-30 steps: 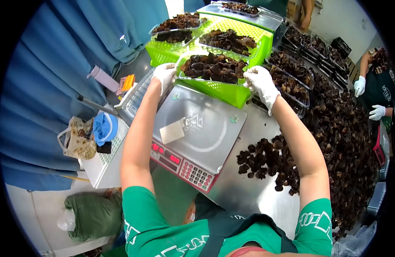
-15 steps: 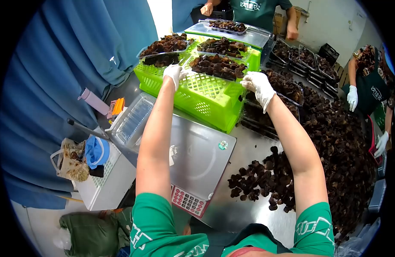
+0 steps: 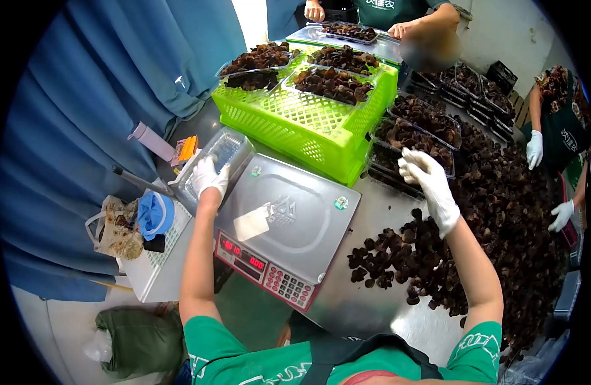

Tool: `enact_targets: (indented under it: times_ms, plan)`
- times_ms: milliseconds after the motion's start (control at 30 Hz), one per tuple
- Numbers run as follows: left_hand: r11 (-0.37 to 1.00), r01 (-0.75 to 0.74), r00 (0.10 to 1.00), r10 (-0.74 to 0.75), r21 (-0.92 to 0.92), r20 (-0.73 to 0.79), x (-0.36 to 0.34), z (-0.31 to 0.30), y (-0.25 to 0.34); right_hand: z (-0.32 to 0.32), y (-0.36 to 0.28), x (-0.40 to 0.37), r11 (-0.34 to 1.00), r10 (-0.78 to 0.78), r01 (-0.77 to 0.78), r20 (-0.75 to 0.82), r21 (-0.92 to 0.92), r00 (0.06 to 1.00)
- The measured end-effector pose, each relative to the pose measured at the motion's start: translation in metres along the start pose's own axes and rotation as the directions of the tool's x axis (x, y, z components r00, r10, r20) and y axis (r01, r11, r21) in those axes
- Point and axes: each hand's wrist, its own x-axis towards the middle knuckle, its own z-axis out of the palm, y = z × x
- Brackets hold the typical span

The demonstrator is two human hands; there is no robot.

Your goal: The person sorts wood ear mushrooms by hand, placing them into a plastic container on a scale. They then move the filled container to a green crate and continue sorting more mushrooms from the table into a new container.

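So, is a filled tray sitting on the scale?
No, the scale carries only a small pale card; the left hand rests on empty clear trays.

A blurred patch (image 3: 431,50) is laid over a co-worker's forearm (image 3: 416,27) at the far side. The digits on the scale display (image 3: 243,255) cannot be read. Whether the clear trays (image 3: 226,147) are gripped by the left hand (image 3: 210,176) cannot be told.

The left hand (image 3: 210,176) and right hand (image 3: 430,186) wear thin white gloves (image 3: 439,202), matt and slightly creased. The stack of trays (image 3: 226,149) is clear, glossy plastic. The scale's platter (image 3: 308,215) is brushed metal with a dull sheen, and the worktop (image 3: 366,305) is smoother, reflective metal. The basket (image 3: 302,131) is bright green plastic lattice. The fungus (image 3: 398,256) looks dark, wrinkled and matt. The curtain (image 3: 71,96) is blue cloth.
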Motion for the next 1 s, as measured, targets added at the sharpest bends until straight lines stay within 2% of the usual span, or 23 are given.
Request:
enact_targets:
  times_ms: [67, 100, 200, 233, 300, 333, 400, 467, 533, 600, 667, 733, 800, 867, 900, 933, 1000]
  plan:
    - [0.954, 0.173, 0.96, -0.108, -0.243, 0.26, -0.01, 0.01, -0.032, -0.008, 0.007, -0.04, 1.0, 0.008, -0.009, -0.017, -0.017, 1.0]
    - [0.925, 0.187, 0.971, -0.123, -0.331, 0.205, -0.013, 0.007, -0.033, -0.012, 0.012, -0.059, 0.999, 0.029, -0.03, -0.035, -0.044, 0.999]
    - [0.93, 0.25, 0.95, -0.182, -0.27, 0.254, -0.009, -0.003, -0.021, -0.025, 0.029, -0.111, 0.995, 0.084, -0.09, -0.106, -0.053, 0.991]
    - [0.911, 0.318, 0.921, -0.232, -0.261, 0.312, -0.003, -0.007, -0.018, -0.03, 0.034, -0.128, 0.993, 0.106, -0.112, -0.13, -0.038, 0.986]
    - [0.836, 0.417, 0.899, -0.322, -0.356, 0.297, 0.0, 0.005, -0.024, -0.044, 0.048, -0.161, 0.989, 0.148, -0.15, -0.171, -0.001, 0.974]
    - [0.809, 0.456, 0.882, -0.355, -0.371, 0.309, 0.002, 0.02, -0.035, -0.044, 0.039, -0.178, 0.967, 0.241, -0.254, -0.239, -0.026, 0.941]
    - [0.817, 0.493, 0.869, -0.453, -0.298, 0.196, 0.014, 0.07, -0.067, -0.06, 0.055, -0.208, 0.978, 0.19, -0.205, -0.265, -0.027, 0.945]
    - [0.783, 0.478, 0.87, -0.483, -0.399, 0.095, 0.016, 0.024, -0.035, -0.066, 0.054, -0.238, 0.977, 0.168, -0.199, -0.31, -0.071, 0.936]
    - [0.854, 0.113, 0.99, -0.143, -0.508, -0.02, 0.0, -0.015, -0.007, -0.064, 0.05, -0.268, 0.97, 0.188, -0.234, -0.397, -0.071, 0.899]
    - [0.907, -0.198, 0.976, 0.146, -0.371, -0.164, -0.033, -0.053, 0.031, -0.065, 0.063, -0.296, 0.973, 0.191, -0.23, -0.446, -0.034, 0.874]
    - [0.865, -0.369, 0.929, 0.339, -0.339, -0.147, -0.075, -0.079, 0.058, -0.06, 0.077, -0.322, 0.972, 0.187, -0.233, -0.496, -0.032, 0.848]
    - [0.833, -0.387, 0.912, 0.409, -0.396, -0.03, -0.116, -0.093, 0.075, -0.055, 0.099, -0.351, 0.968, 0.147, -0.23, -0.521, -0.098, 0.841]
    - [0.795, -0.41, 0.89, 0.455, -0.448, -0.008, -0.145, -0.109, 0.089, -0.045, 0.108, -0.373, 0.925, 0.08, -0.259, -0.524, -0.279, 0.848]
    - [0.785, -0.405, 0.896, 0.442, -0.469, -0.035, -0.17, -0.139, 0.118, -0.033, 0.115, -0.39, 0.852, -0.046, -0.221, -0.487, -0.475, 0.872]
    - [0.761, -0.402, 0.896, 0.44, -0.51, -0.05, -0.183, -0.15, 0.129, -0.026, 0.106, -0.394, 0.826, 0.017, -0.278, -0.471, -0.491, 0.882]
    - [0.736, -0.397, 0.898, 0.436, -0.549, -0.064, -0.196, -0.158, 0.141, -0.025, 0.124, -0.4, 0.816, -0.131, -0.139, -0.414, -0.561, 0.901]
    - [0.602, -0.332, 0.87, 0.492, -0.726, 0.01, -0.232, -0.166, 0.171, -0.017, 0.133, -0.402, 0.719, -0.219, -0.102, -0.363, -0.688, 0.906]
